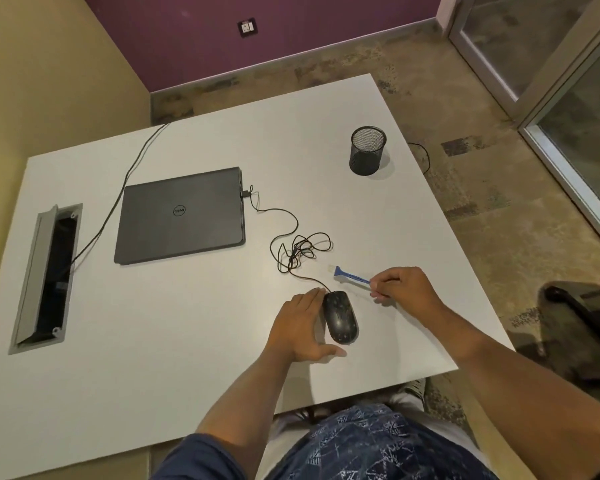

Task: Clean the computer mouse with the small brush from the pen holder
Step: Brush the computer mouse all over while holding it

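Mouse (pixel 340 317), black and corded, lies on the white table (pixel 194 341) close to its near edge, and serves as the landmark here. The left hand (pixel 300 329) rests on the table just left of the mouse, fingers stretched along its left flank and thumb curled around below its near end, so the hand cups the mouse loosely rather than closing over it. The right hand (pixel 404 287) sits to the right of the mouse and slightly beyond it, fingers pinched together on the handle end of a small blue brush (pixel 350 276). The brush lies nearly level, its pale bristle tip pointing left, and ends beyond the mouse's far end, near the cord but apart from the mouse itself. The mouse cord (pixel 302 249) leaves the far end of the mouse, bunches into a loose tangle beyond it, and runs on to the side of a closed dark grey laptop (pixel 181 216), which lies beyond and left of the mouse. The laptop lid carries a round Dell logo, seen upside down. A black mesh pen holder (pixel 367 150) stands upright well beyond the mouse, toward the far right. A grey cable hatch (pixel 45 277) is set into the table far left of the mouse.
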`<state>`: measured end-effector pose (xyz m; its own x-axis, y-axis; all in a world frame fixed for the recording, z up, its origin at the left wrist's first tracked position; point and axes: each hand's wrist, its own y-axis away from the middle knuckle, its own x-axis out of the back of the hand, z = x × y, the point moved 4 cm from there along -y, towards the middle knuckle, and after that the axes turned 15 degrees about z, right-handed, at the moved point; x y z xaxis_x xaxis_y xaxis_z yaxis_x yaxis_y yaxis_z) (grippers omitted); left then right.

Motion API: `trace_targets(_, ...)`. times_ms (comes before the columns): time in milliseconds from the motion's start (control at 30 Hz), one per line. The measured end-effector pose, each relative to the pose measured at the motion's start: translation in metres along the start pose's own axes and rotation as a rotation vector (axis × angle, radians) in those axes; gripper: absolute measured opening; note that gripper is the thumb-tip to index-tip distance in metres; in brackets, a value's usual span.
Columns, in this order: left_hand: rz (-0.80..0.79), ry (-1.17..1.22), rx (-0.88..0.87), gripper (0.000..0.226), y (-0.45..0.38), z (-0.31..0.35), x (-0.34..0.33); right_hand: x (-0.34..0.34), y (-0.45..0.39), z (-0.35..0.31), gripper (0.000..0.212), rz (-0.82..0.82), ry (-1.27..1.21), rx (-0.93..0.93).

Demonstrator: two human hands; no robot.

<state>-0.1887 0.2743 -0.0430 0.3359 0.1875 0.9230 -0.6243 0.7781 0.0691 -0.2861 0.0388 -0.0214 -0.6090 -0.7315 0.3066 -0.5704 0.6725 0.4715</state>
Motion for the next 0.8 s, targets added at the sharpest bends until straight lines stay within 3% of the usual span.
trace_targets(200, -0.012, 0.094, 0.120, 0.147, 0.002, 0.005, -0.004, 0.006, 0.016, 0.021, 0.017, -0.002, 0.066, -0.046)
trace_targets(367, 0.004, 0.132, 0.139, 0.144, 0.005, 0.006, -0.006, 0.008, 0.026, 0.037, 0.006, 0.011, 0.081, -0.090)
trace_targets(467, 0.008, 0.143, 0.139, 0.143, 0.006, 0.007, -0.005, 0.007, 0.030, 0.044, 0.014, 0.012, 0.072, -0.120)
trace_targets(800, 0.014, 0.164, 0.125, 0.139, 0.002, 0.017, -0.002, 0.003, 0.036, 0.049, 0.013, -0.030, 0.088, -0.177)
